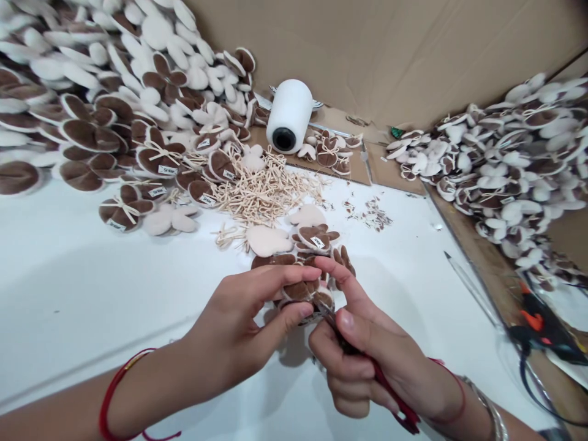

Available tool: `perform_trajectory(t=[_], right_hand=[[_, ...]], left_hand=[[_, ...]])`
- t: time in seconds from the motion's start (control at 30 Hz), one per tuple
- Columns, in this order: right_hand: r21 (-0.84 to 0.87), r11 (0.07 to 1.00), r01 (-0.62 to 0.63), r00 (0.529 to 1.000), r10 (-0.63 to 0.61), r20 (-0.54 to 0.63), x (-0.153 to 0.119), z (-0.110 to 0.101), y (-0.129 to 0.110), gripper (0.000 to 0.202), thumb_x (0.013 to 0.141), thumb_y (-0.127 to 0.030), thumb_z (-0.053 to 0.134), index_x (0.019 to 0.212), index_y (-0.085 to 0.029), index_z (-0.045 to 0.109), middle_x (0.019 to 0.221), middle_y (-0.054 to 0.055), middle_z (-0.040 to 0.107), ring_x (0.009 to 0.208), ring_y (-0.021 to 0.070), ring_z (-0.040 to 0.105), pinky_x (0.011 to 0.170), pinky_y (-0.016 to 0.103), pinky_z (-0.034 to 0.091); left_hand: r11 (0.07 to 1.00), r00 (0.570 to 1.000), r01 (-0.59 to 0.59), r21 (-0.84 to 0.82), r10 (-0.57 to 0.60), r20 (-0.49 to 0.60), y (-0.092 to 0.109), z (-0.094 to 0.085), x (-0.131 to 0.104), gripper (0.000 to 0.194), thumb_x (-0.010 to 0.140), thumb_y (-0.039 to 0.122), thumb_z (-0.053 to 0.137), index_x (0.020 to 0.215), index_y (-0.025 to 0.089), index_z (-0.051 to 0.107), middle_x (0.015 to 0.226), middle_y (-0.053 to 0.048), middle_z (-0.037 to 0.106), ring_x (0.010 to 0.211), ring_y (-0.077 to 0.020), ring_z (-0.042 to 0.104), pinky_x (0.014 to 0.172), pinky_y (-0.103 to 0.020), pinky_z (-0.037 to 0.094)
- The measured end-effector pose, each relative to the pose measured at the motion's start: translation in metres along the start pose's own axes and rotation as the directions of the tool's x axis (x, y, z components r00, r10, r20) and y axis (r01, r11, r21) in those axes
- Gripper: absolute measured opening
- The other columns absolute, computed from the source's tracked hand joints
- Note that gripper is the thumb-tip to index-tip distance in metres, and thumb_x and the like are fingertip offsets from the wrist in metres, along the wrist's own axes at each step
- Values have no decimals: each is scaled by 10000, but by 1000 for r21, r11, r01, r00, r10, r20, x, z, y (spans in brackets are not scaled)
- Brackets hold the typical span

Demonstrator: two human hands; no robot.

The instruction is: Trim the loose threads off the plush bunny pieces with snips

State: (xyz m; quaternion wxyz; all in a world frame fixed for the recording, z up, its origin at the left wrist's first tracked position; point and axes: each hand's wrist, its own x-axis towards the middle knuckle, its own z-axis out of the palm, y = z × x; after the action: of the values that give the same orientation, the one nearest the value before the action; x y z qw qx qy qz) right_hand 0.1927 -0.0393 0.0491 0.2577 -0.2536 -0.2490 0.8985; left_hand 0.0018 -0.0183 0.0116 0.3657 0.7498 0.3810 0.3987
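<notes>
My left hand [248, 318] pinches a small brown-and-white plush bunny piece [301, 291] between thumb and fingers. A red-handled tool [390, 392] lies in the closed fist of my right hand [362, 343]; its dark metal tip meets the plush near my left thumb. Whether it is pliers or scissors I cannot tell. My right index finger is stretched out and touches the top of the plush. Just beyond my fingers lie more plush pieces, among them a brown one with a white label [318, 239] and a cream one [269, 241].
A heap of cream cords [261, 190] and small scattered labels [372, 214] lie farther back. Plush piles rise at left [87, 131] and right [514, 165]. A white roll [291, 113] stands by the cardboard wall [367, 55]. Tweezers [471, 288] and a glue gun [546, 324] are at right.
</notes>
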Motion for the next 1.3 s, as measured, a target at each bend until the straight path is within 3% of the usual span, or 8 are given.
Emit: perform_trajectory(t=[0.37, 0.6, 1.3], right_hand=[[12, 1000, -22, 1000, 22, 15, 1, 0, -1, 408, 977, -457, 515, 1271, -374, 245, 587, -143, 416, 338, 20, 150, 402, 127, 243], [11, 999, -30, 1000, 30, 6, 1, -2, 0, 395, 973, -464, 518, 1246, -369, 249, 581, -148, 407, 334, 21, 152, 401, 125, 243], [34, 999, 4, 1000, -5, 18, 3, -4, 6, 295, 973, -454, 523, 1125, -359, 289, 555, -155, 383, 322, 14, 141, 395, 104, 255]], left_hand=[[997, 997, -69, 29, 69, 29, -2, 1, -2, 290, 912, 192, 584, 1193, 265, 584, 975, 4, 732, 745, -108, 672, 644, -189, 501], [991, 988, -116, 61, 109, 108, -3, 2, -3, 295, 940, 188, 529, 1228, 251, 536, 1026, -27, 736, 859, -155, 698, 681, -220, 518], [999, 993, -38, -15, 39, 113, 1, 4, -4, 290, 899, 154, 571, 1170, 254, 590, 1009, 16, 739, 772, -94, 693, 715, -171, 529]])
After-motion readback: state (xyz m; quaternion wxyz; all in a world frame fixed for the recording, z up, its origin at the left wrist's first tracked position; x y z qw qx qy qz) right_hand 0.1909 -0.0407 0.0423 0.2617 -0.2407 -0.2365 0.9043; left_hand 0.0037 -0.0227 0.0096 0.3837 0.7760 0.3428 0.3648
